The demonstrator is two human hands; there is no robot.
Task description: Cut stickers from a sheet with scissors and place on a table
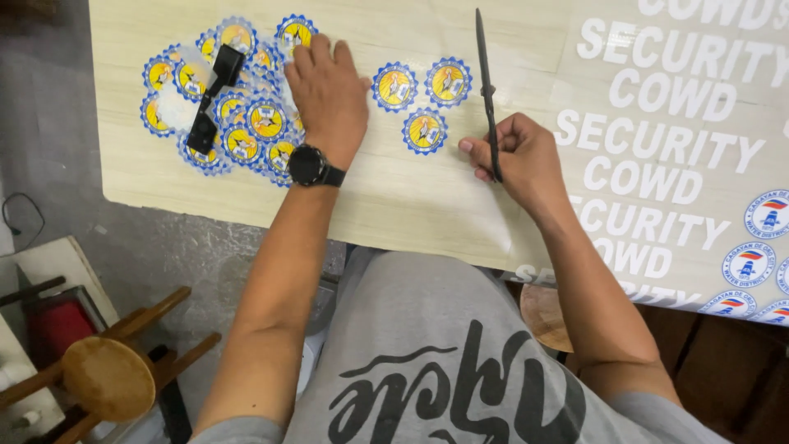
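My left hand, with a black watch on its wrist, lies flat, fingers spread, on a pile of round blue-and-yellow cut-out stickers at the table's left. Three more of these round stickers lie apart between my hands. My right hand grips the handles of closed black scissors, whose blades point away from me. A black clip-like tool rests on top of the pile.
A transparent sheet with rows of white lettering and round blue emblems covers the right of the pale wooden table. A wooden stool stands on the floor at the lower left, another stool under the table.
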